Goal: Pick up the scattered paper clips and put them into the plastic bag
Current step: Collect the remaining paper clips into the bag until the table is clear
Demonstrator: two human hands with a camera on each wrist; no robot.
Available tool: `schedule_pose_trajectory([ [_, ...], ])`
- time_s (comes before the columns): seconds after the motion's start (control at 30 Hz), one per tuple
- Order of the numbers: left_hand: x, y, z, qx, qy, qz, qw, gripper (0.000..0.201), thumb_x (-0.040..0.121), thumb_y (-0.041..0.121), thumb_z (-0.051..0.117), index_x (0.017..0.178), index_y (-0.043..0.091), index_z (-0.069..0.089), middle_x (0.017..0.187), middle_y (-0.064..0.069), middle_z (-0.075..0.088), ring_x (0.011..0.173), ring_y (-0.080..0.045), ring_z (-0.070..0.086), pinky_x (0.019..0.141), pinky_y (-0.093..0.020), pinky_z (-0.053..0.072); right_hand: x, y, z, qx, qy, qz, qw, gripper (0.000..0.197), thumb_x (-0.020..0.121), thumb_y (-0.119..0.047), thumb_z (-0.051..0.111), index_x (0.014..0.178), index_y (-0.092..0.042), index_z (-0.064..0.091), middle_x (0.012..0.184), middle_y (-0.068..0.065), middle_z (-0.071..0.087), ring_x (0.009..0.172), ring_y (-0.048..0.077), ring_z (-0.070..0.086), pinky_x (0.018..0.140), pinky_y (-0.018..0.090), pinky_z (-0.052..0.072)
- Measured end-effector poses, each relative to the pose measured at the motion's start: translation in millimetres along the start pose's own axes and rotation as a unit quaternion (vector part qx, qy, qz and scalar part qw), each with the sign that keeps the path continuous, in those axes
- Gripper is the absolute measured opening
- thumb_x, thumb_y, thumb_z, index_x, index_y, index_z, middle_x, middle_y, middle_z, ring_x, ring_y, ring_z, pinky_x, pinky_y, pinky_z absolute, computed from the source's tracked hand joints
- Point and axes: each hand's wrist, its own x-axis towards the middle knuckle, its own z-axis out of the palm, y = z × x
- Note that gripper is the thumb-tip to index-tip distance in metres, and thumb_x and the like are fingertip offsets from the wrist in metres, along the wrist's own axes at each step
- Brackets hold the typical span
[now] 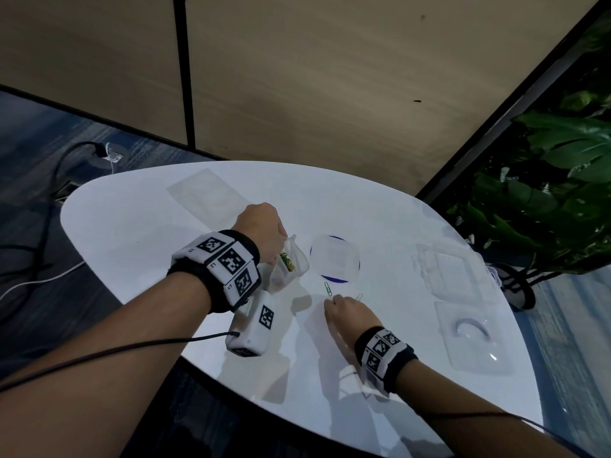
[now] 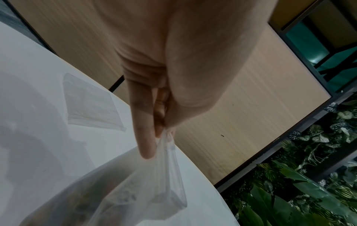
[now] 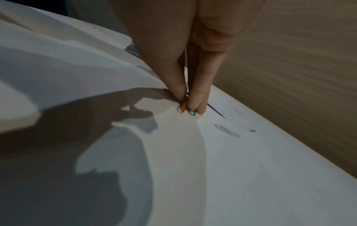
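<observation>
Bare table [image 1: 139,246] lies open left of the plastic bag [image 1: 288,266]; clear trays [image 1: 453,276] crowd the right.

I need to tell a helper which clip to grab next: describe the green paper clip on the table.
On the white table, find the round clear lid with a blue rim. The green clip lies just below it, by the right hand; the neighbouring clip is pale.

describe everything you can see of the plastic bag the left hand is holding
The plastic bag is small, thin and translucent, creased and limp. The left hand pinches its top edge between the fingers and thumb, so it hangs above the white table, mouth uppermost. Green and yellowish paper clips show through its side. Whether its bottom touches the table cannot be told.
</observation>
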Motion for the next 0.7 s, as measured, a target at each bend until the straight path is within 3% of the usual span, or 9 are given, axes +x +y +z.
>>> schedule_pose_trajectory([
  [0.17,-2,4,3,0.011,-0.004,0.005,1.000,0.016,0.093,0.001,0.062,0.099,0.004,0.077,0.098,-0.011,0.077,0.081,-0.026,0.078,0.082,-0.038,0.064,22,15,-12,0.072,0.048,0.058,0.995,0.016,0.084,-0.001,0.050,0.086,-0.010,0.063,0.089,0.013,0.067,0.075,0.030,0.060,0.065,0.032,0.046],
  [0.27,-3,7,6,0.021,-0.008,0.008,1.000,0.019,0.094,0.001,0.059,0.099,0.005,0.077,0.095,-0.010,0.077,0.079,-0.027,0.078,0.082,-0.038,0.064,30,38,-19,0.245,0.093,0.177,0.949,0.020,0.079,-0.005,0.058,0.079,-0.018,0.073,0.080,0.003,0.072,0.076,0.022,0.065,0.067,0.022,0.048],
  [0.37,-2,12,9,0.022,-0.016,0.005,1.000,0.020,0.096,0.002,0.057,0.098,0.006,0.076,0.085,-0.009,0.074,0.077,-0.028,0.078,0.081,-0.039,0.064,33,65,-38,0.454,0.120,0.262,0.843,0.016,0.071,-0.011,0.076,0.084,-0.020,0.079,0.076,0.001,0.076,0.074,0.013,0.070,0.078,0.021,0.055],
  [0.47,-1,17,12,0.016,-0.019,0.001,1.000,0.021,0.096,0.002,0.056,0.099,0.004,0.076,0.082,-0.012,0.074,0.077,-0.031,0.078,0.080,-0.041,0.065,30,62,-73,0.704,0.142,0.233,0.656,0.022,0.069,-0.001,0.078,0.090,-0.006,0.077,0.079,0.016,0.075,0.076,0.025,0.074,0.083,0.034,0.059],
  [0.53,-1,20,14,0.016,-0.020,0.001,1.000,0.022,0.096,0.001,0.054,0.099,0.003,0.075,0.074,-0.009,0.070,0.077,-0.032,0.078,0.080,-0.042,0.064,25,43,-99,0.798,0.133,0.170,0.563,0.023,0.077,0.008,0.073,0.100,0.006,0.070,0.085,0.022,0.072,0.073,0.027,0.073,0.078,0.029,0.060],
  [0.57,-2,21,16,0.016,-0.018,0.001,1.000,0.023,0.096,0.001,0.053,0.099,0.003,0.075,0.070,-0.007,0.068,0.077,-0.033,0.078,0.080,-0.042,0.064,23,32,-110,0.815,0.121,0.145,0.548,0.021,0.079,0.009,0.071,0.100,0.006,0.068,0.086,0.022,0.071,0.072,0.027,0.073,0.075,0.026,0.060],
  [0.6,-2,23,17,0.016,-0.013,0.000,1.000,0.023,0.096,0.001,0.053,0.098,0.004,0.075,0.068,-0.006,0.066,0.077,-0.033,0.078,0.080,-0.042,0.064,21,20,-118,0.816,0.114,0.126,0.552,0.020,0.080,0.009,0.070,0.099,0.004,0.068,0.086,0.021,0.071,0.071,0.026,0.073,0.075,0.025,0.060],
  [0.67,-3,23,18,0.021,-0.003,0.001,1.000,0.022,0.096,0.002,0.054,0.097,0.006,0.075,0.070,-0.007,0.069,0.079,-0.033,0.078,0.082,-0.041,0.064,19,1,-123,0.789,0.105,0.098,0.597,0.018,0.080,0.005,0.072,0.097,0.000,0.068,0.085,0.021,0.073,0.076,0.031,0.073,0.080,0.032,0.060],
  [0.7,-3,23,19,0.022,0.001,0.001,1.000,0.021,0.095,0.002,0.055,0.096,0.007,0.076,0.073,-0.009,0.072,0.080,-0.032,0.077,0.083,-0.040,0.063,19,-5,-121,0.757,0.107,0.084,0.639,0.018,0.080,0.002,0.073,0.097,-0.003,0.069,0.085,0.020,0.074,0.080,0.034,0.073,0.082,0.036,0.060],
])
